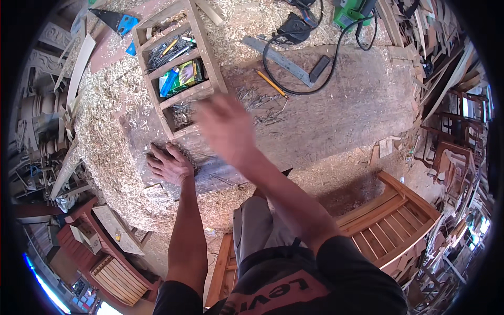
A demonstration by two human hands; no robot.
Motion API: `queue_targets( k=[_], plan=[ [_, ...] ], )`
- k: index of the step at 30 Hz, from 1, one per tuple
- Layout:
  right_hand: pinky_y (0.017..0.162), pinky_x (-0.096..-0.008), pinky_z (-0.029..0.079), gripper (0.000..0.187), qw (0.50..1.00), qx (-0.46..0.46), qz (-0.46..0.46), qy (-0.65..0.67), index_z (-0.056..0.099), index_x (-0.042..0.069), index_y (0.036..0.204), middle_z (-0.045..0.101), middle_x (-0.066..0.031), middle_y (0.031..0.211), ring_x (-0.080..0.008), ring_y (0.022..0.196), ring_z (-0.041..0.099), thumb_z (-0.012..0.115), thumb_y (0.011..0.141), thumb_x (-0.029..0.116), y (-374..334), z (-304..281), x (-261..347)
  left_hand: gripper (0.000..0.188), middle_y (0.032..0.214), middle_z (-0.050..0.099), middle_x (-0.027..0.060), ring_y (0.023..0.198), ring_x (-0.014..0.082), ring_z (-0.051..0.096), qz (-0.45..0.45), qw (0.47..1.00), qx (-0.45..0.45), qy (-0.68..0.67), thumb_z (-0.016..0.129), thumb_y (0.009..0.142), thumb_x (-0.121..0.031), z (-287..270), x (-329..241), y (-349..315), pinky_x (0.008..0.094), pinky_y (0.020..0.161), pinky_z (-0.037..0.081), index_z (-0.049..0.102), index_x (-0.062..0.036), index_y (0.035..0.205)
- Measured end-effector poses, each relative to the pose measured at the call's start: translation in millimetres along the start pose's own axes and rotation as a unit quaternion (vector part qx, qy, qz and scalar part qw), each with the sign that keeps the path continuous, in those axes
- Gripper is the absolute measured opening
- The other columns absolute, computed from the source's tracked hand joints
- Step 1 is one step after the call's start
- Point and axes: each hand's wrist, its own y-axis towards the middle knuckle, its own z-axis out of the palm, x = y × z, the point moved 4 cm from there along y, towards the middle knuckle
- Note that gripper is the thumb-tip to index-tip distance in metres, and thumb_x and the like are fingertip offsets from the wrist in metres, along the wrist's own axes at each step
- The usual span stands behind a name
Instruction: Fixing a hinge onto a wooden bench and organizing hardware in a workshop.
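My left hand [170, 163] lies on the worn wooden board [336, 121], fingers spread, just below a wooden compartment box [217, 73]. Motion smears my right hand [226, 128], which is over the lower right corner of that box; its fingers and anything in them cannot be made out. The box's nearest compartment holds small dark pieces, partly hidden by this hand. One compartment up sits a green and yellow packet [188, 73] with a blue object [169, 81]. Above those are many nails [170, 51]. Loose nails [268, 110] lie scattered right of my right hand, beside a yellow pencil [271, 84].
A try square [283, 60] lies under a looping black cable [336, 68] near a green power tool [352, 13]. A blue-handled saw [118, 23] rests at the far left. Wood shavings [105, 115] surround the board. A slatted wooden chair [394, 220] stands at lower right.
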Motion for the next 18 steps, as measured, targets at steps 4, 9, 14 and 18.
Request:
queue_targets(
  k=[4,9,14,18],
  plan=[
    [0.075,-0.0457,0.058,0.023,0.974,-0.022,0.202,-0.105,0.072,0.015,0.115,0.070,-0.0099,0.099,-0.0336,0.090,0.071,0.078,0.093,0.013,-43.5,-47.8,-92.3,0.075,0.169,0.040,0.0251,0.153,0.0453,0.037,0.009,1.000,-0.002,0.000,0.032,0.110,-0.071,0.0,-8.6,-1.4,0.0601,0.125,0.025,0.041,-0.0254,0.169],
    [0.077,-0.0474,0.058,0.019,0.973,-0.017,0.188,-0.133,0.073,0.014,0.111,0.072,-0.0122,0.103,-0.0365,0.092,0.072,0.077,0.092,0.012,-51.5,-47.1,-114.6,0.075,0.168,0.040,0.0253,0.153,0.0454,0.038,0.009,1.000,0.000,-0.005,0.033,0.110,-0.071,-2.9,-7.1,-1.4,0.0593,0.125,0.025,0.041,-0.0257,0.169],
    [0.080,-0.0481,0.057,0.014,0.972,-0.006,0.189,-0.138,0.073,0.011,0.106,0.072,-0.0141,0.106,-0.0382,0.094,0.071,0.077,0.092,0.011,-50.4,-43.6,-118.1,0.075,0.168,0.039,0.0267,0.154,0.0458,0.037,0.014,1.000,-0.001,-0.009,0.033,0.110,-0.070,-5.3,-9.5,-1.2,0.0593,0.126,0.025,0.041,-0.0242,0.169],
    [0.079,-0.0481,0.056,0.012,0.974,-0.023,0.186,-0.127,0.073,0.011,0.105,0.071,-0.0146,0.102,-0.0387,0.092,0.070,0.076,0.093,0.012,-53.0,-48.3,-116.5,0.075,0.167,0.040,0.0278,0.154,0.0462,0.036,0.022,1.000,-0.006,-0.018,0.034,0.111,-0.069,-5.8,-8.9,-1.2,0.0605,0.126,0.025,0.042,-0.0224,0.169]
  ],
)
